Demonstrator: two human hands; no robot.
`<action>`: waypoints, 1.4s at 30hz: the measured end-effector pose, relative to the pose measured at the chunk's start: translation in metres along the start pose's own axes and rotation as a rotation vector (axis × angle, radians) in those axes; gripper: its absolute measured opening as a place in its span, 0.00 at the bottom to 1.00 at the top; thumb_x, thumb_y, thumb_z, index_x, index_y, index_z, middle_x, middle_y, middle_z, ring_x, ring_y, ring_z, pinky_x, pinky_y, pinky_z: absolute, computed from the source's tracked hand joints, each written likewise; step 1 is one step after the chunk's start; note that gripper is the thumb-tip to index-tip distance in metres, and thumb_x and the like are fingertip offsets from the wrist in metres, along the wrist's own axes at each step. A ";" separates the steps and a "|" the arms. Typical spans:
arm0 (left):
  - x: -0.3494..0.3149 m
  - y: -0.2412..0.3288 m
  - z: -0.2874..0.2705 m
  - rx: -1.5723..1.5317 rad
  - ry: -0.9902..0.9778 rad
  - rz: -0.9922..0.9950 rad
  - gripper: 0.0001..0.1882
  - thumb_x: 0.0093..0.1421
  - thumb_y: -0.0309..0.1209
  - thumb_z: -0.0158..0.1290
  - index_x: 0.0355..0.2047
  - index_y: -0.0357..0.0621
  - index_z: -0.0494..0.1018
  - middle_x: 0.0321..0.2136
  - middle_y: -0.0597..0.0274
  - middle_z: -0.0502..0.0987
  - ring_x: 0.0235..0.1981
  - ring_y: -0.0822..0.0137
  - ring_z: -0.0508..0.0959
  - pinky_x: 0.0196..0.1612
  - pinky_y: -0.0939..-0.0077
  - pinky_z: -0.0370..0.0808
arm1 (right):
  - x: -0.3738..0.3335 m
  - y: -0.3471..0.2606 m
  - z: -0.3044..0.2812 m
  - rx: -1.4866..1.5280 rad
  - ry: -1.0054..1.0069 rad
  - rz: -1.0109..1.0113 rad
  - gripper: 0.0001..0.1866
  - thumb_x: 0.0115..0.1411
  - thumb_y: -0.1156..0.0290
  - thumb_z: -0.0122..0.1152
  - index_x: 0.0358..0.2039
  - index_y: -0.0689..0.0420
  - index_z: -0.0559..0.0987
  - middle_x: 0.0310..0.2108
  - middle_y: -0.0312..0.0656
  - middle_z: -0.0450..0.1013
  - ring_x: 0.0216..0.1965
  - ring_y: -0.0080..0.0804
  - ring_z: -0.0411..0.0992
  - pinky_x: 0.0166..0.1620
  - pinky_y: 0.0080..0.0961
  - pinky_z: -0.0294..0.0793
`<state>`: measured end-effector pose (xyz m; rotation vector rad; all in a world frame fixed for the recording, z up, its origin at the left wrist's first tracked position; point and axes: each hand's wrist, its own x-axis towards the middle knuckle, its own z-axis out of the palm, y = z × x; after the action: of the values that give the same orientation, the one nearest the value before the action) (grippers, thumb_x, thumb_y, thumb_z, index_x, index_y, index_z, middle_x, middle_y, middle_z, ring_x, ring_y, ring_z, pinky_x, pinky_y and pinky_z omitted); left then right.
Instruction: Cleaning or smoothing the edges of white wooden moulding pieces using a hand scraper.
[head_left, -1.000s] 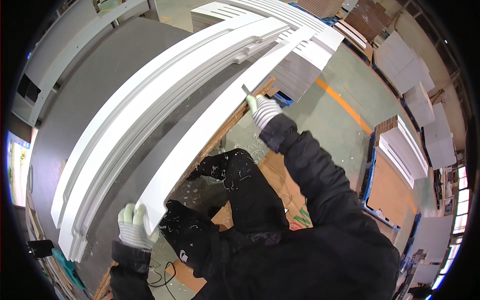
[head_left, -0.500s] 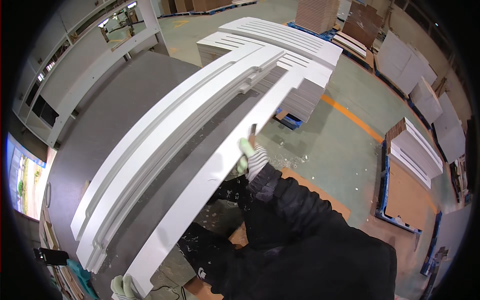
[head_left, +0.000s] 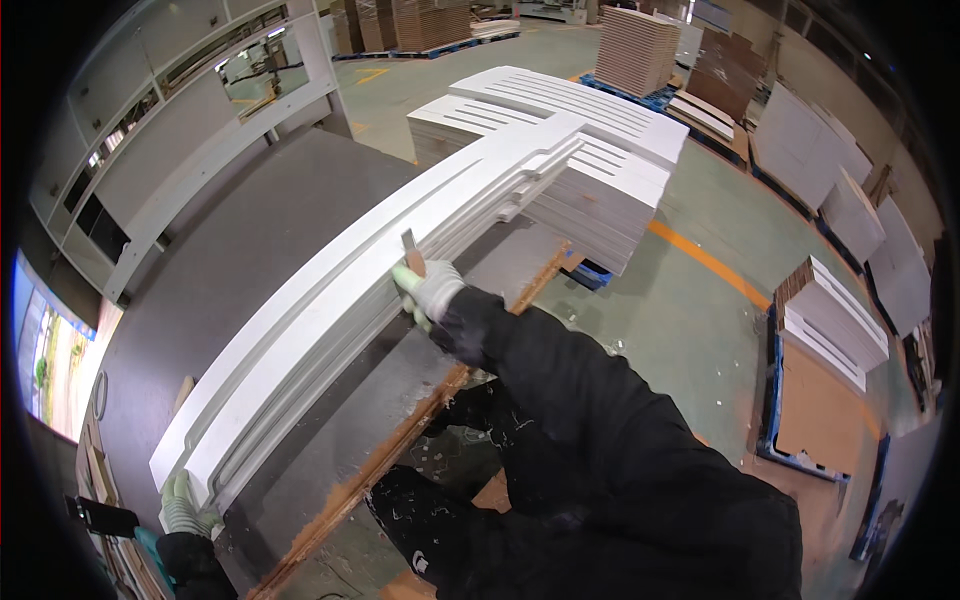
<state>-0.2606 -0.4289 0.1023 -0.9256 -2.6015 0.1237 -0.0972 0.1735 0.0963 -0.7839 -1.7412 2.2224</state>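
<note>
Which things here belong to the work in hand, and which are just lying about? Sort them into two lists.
In use, it seems:
small flat-bladed tool, in the right hand
white boards, touched at one end by the left hand

Apparently just lying about:
brown stack in the background
white-topped stack at right
black object at left

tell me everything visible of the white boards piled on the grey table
The white boards are long and smooth, possibly wood, stacked in layers, notched toward the far end. They lie on the grey table, near left to far right. The left grip touches a near end; the right grip, the front edge midway.
</note>
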 end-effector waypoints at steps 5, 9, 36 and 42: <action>0.108 0.092 -0.061 -0.477 -0.157 -0.048 0.28 0.44 0.36 0.69 0.44 0.39 0.75 0.38 0.49 0.78 0.43 0.51 0.77 0.49 0.63 0.72 | -0.028 0.044 -0.028 -0.282 0.039 -0.141 0.18 0.62 0.55 0.60 0.36 0.60 0.76 0.18 0.39 0.70 0.20 0.24 0.69 0.25 0.29 0.68; 0.224 0.179 -0.057 -0.561 -0.211 0.026 0.26 0.50 0.43 0.66 0.43 0.37 0.74 0.41 0.44 0.78 0.43 0.49 0.79 0.49 0.59 0.73 | -0.019 0.071 -0.032 -0.401 0.080 -0.274 0.19 0.62 0.55 0.59 0.36 0.61 0.76 0.20 0.40 0.72 0.24 0.28 0.71 0.29 0.31 0.70; 0.052 0.189 -0.075 -0.459 0.112 0.339 0.39 0.45 0.40 0.68 0.56 0.38 0.67 0.49 0.44 0.71 0.50 0.44 0.71 0.54 0.53 0.69 | -0.111 0.109 -0.071 0.259 0.371 -0.441 0.16 0.69 0.59 0.46 0.46 0.59 0.70 0.24 0.35 0.71 0.18 0.16 0.64 0.21 0.19 0.65; 0.000 0.223 0.007 -0.715 -0.210 0.240 0.39 0.44 0.28 0.68 0.58 0.41 0.66 0.55 0.45 0.65 0.58 0.47 0.65 0.61 0.56 0.63 | -0.123 0.161 -0.155 0.019 0.603 -0.327 0.18 0.69 0.58 0.49 0.50 0.59 0.73 0.27 0.32 0.71 0.24 0.16 0.67 0.28 0.18 0.68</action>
<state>-0.1311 -0.2551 0.0497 -1.5259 -2.7441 -0.7289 0.1121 0.1999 -0.0468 -0.9565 -1.4201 1.5706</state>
